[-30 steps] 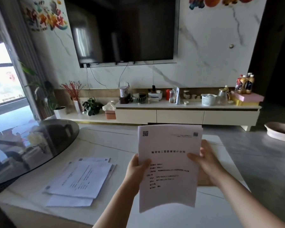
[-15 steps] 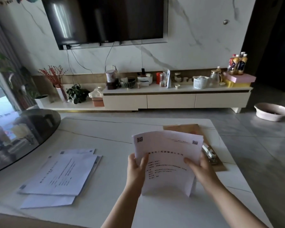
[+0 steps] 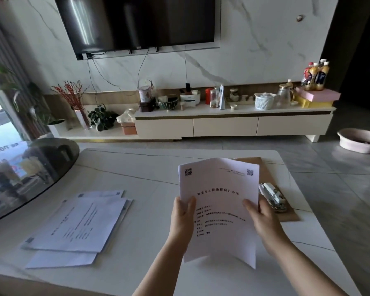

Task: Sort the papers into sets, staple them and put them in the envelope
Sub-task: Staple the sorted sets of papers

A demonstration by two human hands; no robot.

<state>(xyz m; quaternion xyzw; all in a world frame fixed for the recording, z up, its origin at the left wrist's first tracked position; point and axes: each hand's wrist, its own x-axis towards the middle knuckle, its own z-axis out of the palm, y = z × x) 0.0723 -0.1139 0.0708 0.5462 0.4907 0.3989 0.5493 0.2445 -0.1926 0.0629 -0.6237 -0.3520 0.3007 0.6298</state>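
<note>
Holding papers (image 3: 219, 210), both hands (image 3: 183, 218) above table (image 3: 137, 167).

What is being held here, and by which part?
A set of printed papers, held upright: left hand grips the left edge, right hand the right edge, both about mid-height.

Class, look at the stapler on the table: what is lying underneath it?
The stapler rests on a brown envelope. The held papers cover the envelope's left part.
</note>
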